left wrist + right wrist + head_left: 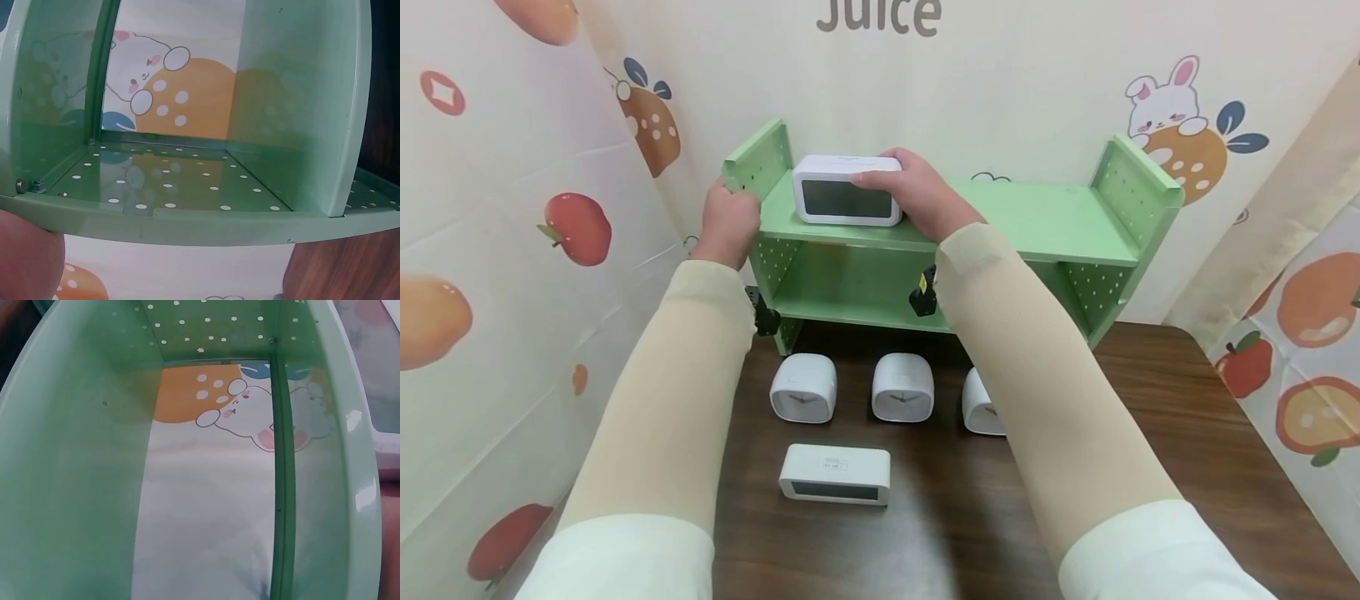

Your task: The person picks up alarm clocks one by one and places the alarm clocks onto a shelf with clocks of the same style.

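On the top board of a green metal shelf (1037, 221), near its left end, a white digital clock (846, 202) stands upright with its dark screen facing me. My right hand (925, 198) grips the clock's right end, thumb across the front and fingers behind. My left hand (728, 223) holds the front edge of the shelf's left side panel (762, 162). Part of that hand (30, 256) shows beside the panel in the left wrist view. At the right wrist view's edge, a white corner of the clock (389, 440) shows above a sliver of my hand.
Three white analog clocks (803, 387) (902, 387) (979, 404) stand in a row before the shelf, the rightmost partly behind my right sleeve. Nearer me on the brown wooden table (955, 533) lies another white digital clock (835, 473). Fruit-printed curtains hang behind and at both sides.
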Demonstrator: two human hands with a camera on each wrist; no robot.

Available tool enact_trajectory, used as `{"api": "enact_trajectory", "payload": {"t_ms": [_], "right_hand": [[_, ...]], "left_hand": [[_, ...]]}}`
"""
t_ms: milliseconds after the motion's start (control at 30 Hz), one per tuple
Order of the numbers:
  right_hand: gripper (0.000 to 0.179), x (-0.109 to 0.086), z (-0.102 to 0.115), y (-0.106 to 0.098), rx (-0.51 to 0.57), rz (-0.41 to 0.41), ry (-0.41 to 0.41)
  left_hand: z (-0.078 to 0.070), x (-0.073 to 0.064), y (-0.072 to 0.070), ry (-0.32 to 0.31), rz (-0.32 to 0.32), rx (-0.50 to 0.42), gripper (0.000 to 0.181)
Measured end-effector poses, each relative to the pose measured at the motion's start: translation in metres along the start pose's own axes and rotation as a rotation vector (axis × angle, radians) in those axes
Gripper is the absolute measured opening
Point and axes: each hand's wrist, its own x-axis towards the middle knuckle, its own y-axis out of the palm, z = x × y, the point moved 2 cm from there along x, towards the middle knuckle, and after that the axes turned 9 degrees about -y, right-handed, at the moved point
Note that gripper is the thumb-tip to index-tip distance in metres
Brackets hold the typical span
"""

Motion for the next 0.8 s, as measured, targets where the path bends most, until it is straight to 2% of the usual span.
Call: {"api": "enact_trajectory", "payload": {"t_ms": [167, 367, 533, 633, 800], "right_hand": [[0.054, -0.003, 0.003, 0.001, -0.023, -0.007, 0.003], [0.075, -0.005, 0.007, -0.001, -0.136, -0.050, 0.114], [0.080, -0.009, 0.008, -0.004, -0.231, -0.053, 0.145], [0.080, -0.016, 0.008, -0.009, -0.244, -0.066, 0.160], [0.087, -0.029, 0.012, -0.022, -0.192, -0.114, 0.187]], "left_hand": [[-0.001, -0.001, -0.001, 0.000, 0.006, 0.000, 0.062], [0.004, 0.002, 0.000, 0.012, 0.003, 0.006, 0.060], [0.007, 0.004, 0.002, 0.013, -0.004, 0.010, 0.059], [0.007, 0.004, 0.002, 0.011, 0.000, 0.017, 0.059], [0.003, 0.003, 0.000, 0.008, -0.006, 0.035, 0.058]]}}
